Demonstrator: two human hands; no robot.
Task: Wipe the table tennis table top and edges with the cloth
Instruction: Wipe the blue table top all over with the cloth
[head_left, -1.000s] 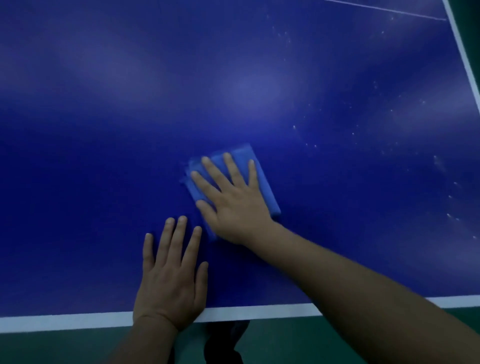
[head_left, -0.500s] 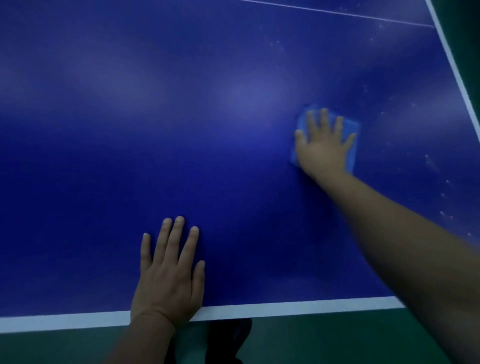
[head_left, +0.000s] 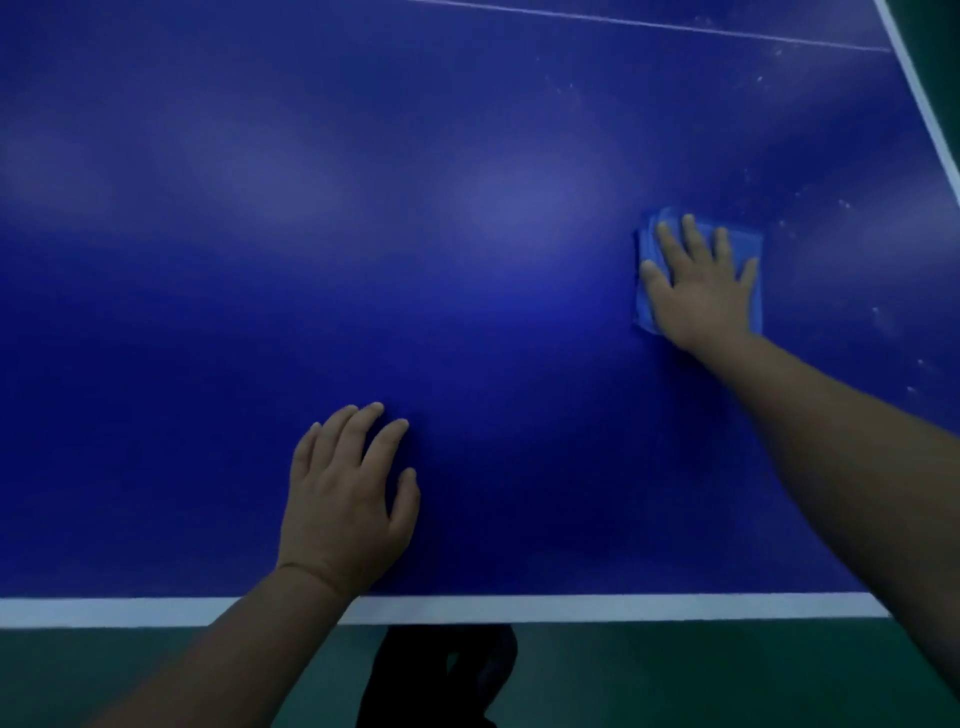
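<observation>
A: What's around the hands?
B: Blue worktop (head_left: 415, 234) fills most of the view. White edge stripe (head_left: 623, 608) along the near side, another white stripe (head_left: 919, 104) up the right side. Thin white centre line (head_left: 649, 23) crosses the far top. Pale specks (head_left: 878, 314) scattered over the right part of the surface, right of the cloth and up toward the far corner. Green floor (head_left: 675, 675) below the near edge, dark shape (head_left: 441, 670) there under the worktop, can't tell what it is. Nothing blocks either hand.

A: Change vs half a second ago?
B: Cloth (head_left: 647, 254) and right hand sit lower in the picture and closer to the right stripe; the view shifted too, so part of that is the camera. Left hand was flat with fingers straight; now its knuckles are raised and fingers bent. It's still near the near edge.

A: Hands now?
B: Right hand (head_left: 701, 286): fingers spread and straight, palm down, pressing flat on the folded blue cloth. No curl round it, so it's released, not gripping. Cloth lies flat on the worktop's right half, showing past the fingertips and on both sides of the hand. Left hand (head_left: 343, 499): fingertips touch the bare worktop, fingers loosely bent, holds nothing. The two hands are well apart.
</observation>
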